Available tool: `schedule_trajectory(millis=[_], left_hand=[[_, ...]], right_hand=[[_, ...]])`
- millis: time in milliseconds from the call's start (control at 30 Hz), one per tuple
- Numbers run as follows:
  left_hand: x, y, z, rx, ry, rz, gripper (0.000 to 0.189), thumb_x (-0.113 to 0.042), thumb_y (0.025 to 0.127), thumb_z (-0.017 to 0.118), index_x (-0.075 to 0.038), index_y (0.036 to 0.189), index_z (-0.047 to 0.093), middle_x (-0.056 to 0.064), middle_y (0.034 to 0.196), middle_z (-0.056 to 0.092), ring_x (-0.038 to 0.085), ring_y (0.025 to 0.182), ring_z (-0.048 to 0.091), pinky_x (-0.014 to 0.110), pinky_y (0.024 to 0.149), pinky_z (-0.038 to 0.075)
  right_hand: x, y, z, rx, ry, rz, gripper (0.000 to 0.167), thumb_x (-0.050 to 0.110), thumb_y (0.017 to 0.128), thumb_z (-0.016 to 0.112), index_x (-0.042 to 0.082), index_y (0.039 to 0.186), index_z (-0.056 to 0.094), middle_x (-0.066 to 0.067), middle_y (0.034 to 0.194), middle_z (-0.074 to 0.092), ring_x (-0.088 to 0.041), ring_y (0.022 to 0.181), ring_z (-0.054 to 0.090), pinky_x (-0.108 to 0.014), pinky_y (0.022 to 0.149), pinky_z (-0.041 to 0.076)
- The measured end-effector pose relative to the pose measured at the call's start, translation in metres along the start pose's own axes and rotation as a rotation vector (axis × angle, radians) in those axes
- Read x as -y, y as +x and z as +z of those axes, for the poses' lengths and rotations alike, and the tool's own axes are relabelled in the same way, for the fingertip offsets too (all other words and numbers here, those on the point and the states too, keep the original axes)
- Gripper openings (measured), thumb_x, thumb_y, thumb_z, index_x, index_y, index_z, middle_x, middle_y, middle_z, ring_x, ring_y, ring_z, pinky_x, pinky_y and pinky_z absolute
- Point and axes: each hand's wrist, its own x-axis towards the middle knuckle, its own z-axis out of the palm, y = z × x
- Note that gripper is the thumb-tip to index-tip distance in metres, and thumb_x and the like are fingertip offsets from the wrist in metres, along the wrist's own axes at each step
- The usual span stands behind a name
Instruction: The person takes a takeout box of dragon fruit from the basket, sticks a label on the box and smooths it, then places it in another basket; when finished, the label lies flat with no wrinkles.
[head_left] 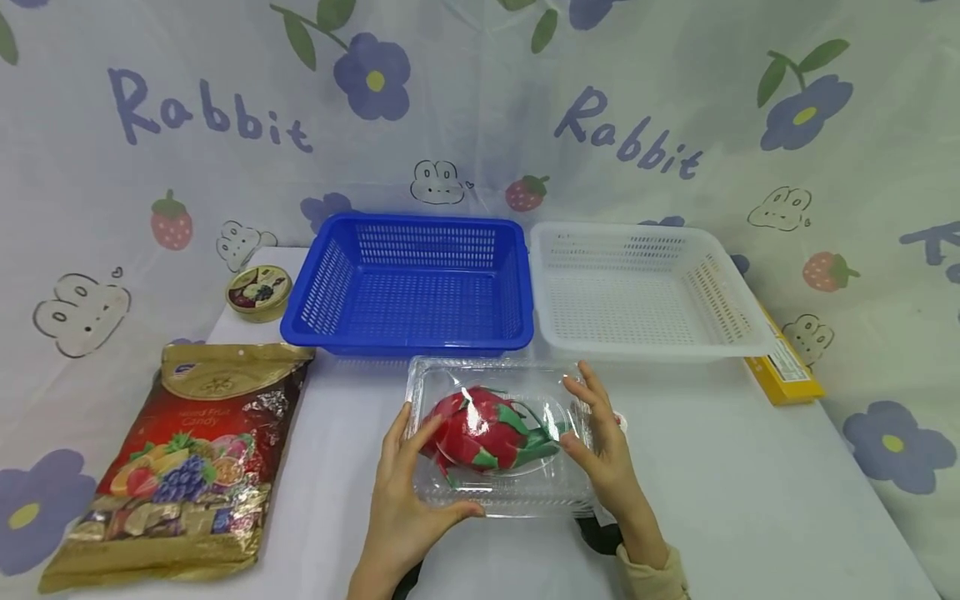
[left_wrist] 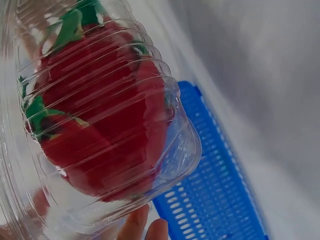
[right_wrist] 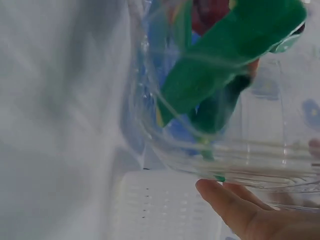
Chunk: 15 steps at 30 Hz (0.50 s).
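Observation:
A clear plastic clamshell box (head_left: 517, 505) with a red and green dragon fruit (head_left: 476, 429) inside is held between both hands at the near middle of the table. My left hand (head_left: 405, 500) grips its left side, thumb along the near edge. At the right side, my right hand (head_left: 611, 462) holds the box with fingers spread over the far corner and thumb on the lid. The left wrist view shows the fruit's red body (left_wrist: 105, 110) through ridged plastic, fingertips (left_wrist: 134, 224) at the box's edge. Green leaf tips (right_wrist: 220, 70) fill the right wrist view.
Behind the box stand a blue basket (head_left: 408, 342) and a white basket (head_left: 652, 343), side by side. A mixed fruit candy bag (head_left: 180, 450) lies at left, with a round gold tin (head_left: 258, 292) beyond it. A yellow box (head_left: 787, 375) sits right of the white basket.

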Motion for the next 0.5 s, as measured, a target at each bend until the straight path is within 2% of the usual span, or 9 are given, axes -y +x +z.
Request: schedule_trajectory(millis=[33, 133, 200, 233, 267, 500], left_hand=[[0.001, -0.001, 0.0, -0.001, 0.008, -0.005, 0.112, -0.03, 0.039, 0.097, -0.023, 0.14, 0.05, 0.018, 0.154, 0.03, 0.046, 0.134, 0.039, 0.07, 0.093, 0.042], [0.002, -0.003, 0.001, 0.002, 0.022, -0.017, 0.113, -0.03, 0.038, 0.097, -0.023, 0.14, 0.051, 0.019, 0.154, 0.031, 0.047, 0.134, 0.039, 0.07, 0.093, 0.043], [0.003, -0.006, 0.002, 0.01, 0.027, -0.033, 0.113, -0.03, 0.038, 0.098, -0.023, 0.14, 0.051, 0.021, 0.153, 0.031, 0.048, 0.134, 0.039, 0.071, 0.093, 0.043], [0.004, -0.007, 0.003, 0.016, 0.025, -0.045, 0.113, -0.029, 0.038, 0.098, -0.023, 0.14, 0.05, 0.021, 0.153, 0.031, 0.048, 0.134, 0.039, 0.071, 0.093, 0.042], [0.004, -0.008, 0.004, 0.023, 0.024, -0.056, 0.112, -0.029, 0.038, 0.098, -0.024, 0.14, 0.05, 0.021, 0.153, 0.03, 0.048, 0.134, 0.038, 0.071, 0.093, 0.042], [0.01, -0.013, 0.006, 0.039, 0.03, -0.094, 0.112, -0.03, 0.038, 0.098, -0.026, 0.14, 0.05, 0.021, 0.154, 0.029, 0.049, 0.135, 0.037, 0.072, 0.096, 0.039]], right_hand=[[0.0, -0.001, 0.0, 0.005, -0.004, 0.02, 0.06, -0.007, 0.086, 0.054, -0.003, 0.144, 0.036, -0.023, 0.161, 0.008, -0.017, 0.152, 0.004, -0.018, 0.119, 0.011], [-0.001, -0.003, 0.002, 0.014, -0.016, 0.076, 0.061, -0.007, 0.086, 0.056, 0.001, 0.144, 0.038, -0.022, 0.162, 0.008, -0.024, 0.152, 0.002, -0.048, 0.123, 0.006], [-0.001, -0.005, 0.003, 0.023, -0.024, 0.111, 0.061, -0.006, 0.087, 0.058, 0.004, 0.144, 0.039, -0.019, 0.162, 0.008, -0.03, 0.151, 0.0, -0.067, 0.115, 0.005], [-0.002, -0.006, 0.003, 0.027, -0.025, 0.126, 0.061, -0.006, 0.087, 0.058, 0.005, 0.143, 0.04, -0.018, 0.162, 0.007, -0.034, 0.151, -0.001, -0.07, 0.113, 0.005], [-0.002, -0.007, 0.004, 0.027, -0.028, 0.139, 0.061, -0.005, 0.086, 0.059, 0.006, 0.143, 0.041, -0.017, 0.163, 0.007, -0.038, 0.15, -0.001, -0.078, 0.106, 0.004], [-0.008, -0.012, 0.005, 0.053, -0.079, 0.229, 0.062, 0.001, 0.087, 0.064, 0.014, 0.143, 0.042, -0.014, 0.164, 0.006, -0.049, 0.147, 0.002, -0.082, 0.1, 0.01]])
